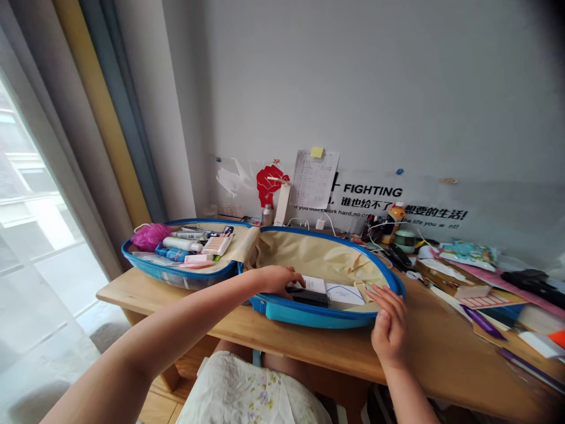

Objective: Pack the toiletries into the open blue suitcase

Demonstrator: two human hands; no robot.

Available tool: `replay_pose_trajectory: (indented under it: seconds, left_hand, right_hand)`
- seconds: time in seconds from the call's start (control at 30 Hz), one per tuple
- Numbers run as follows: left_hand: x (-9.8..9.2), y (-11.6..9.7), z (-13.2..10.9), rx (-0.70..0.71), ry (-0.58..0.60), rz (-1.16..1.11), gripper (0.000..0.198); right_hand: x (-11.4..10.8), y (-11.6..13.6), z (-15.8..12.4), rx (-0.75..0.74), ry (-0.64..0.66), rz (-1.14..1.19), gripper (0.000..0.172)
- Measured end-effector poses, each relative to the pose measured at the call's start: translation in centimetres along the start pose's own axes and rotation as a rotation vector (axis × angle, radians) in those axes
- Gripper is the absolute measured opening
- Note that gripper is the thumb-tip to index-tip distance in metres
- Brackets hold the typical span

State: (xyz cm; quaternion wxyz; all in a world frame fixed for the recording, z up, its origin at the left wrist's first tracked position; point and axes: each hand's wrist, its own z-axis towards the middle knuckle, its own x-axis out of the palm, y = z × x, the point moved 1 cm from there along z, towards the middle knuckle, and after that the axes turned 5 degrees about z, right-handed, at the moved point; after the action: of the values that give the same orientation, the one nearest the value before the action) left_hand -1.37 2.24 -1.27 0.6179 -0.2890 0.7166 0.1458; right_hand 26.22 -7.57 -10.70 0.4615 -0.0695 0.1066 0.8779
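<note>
A blue hard-shell suitcase [326, 318] lies spread wide on the wooden desk, its beige lining facing up. Reaching into the right half, my left hand [281, 281] has its fingers curled around the left end of a black box [311, 296]. White boxes [345, 294] lie behind and beside that box. At the right rim, my right hand [391, 321] has its fingers stretched out and holds nothing. The left half contains a purple mesh bath puff [151, 237], a white tube [182, 244], a blue bottle [173, 254] and a box of cotton swabs [218, 244].
The wooden desk [424, 347] extends to the right, crowded with papers, a purple pen [483, 323] and other clutter. Behind the case stand a silver bottle [267, 215], a white lamp [283, 203] and an orange bottle [394, 222]. Curtains [83, 118] hang at left.
</note>
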Motion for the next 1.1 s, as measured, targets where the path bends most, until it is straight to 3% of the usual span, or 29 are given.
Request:
replay_pose_trajectory:
  seconds: [0.23, 0.43, 0.87, 0.97, 1.03, 1.1]
  left_hand:
    - [0.3, 0.5, 0.1, 0.106, -0.037, 0.044, 0.05]
    - [0.9, 0.8, 0.5, 0.024, 0.106, -0.061, 0.052]
    - [0.8, 0.4, 0.4, 0.025, 0.127, -0.048, 0.057]
    - [0.5, 0.4, -0.1, 0.021, 0.042, -0.076, 0.065]
    - [-0.4, 1.1, -0.6, -0.006, -0.118, -0.089, 0.064]
    - [-1.7, 2.9, -1.5, -0.155, -0.304, -0.072, 0.058]
  right_hand:
    - [0.0, 0.0, 0.0, 0.008, 0.004, 0.007, 0.039]
    - [0.0, -0.3, -0.2, 0.016, 0.006, 0.008, 0.038]
    - [-0.1, -0.4, -0.2, 0.048, 0.015, 0.003, 0.041]
    - [-0.1, -0.6, -0.3, 0.021, 0.011, 0.002, 0.04]
    - [0.0, -0.6, -0.3, -0.001, 0.007, 0.007, 0.04]
    - [0.0, -0.7, -0.2, -0.001, 0.003, 0.014, 0.04]
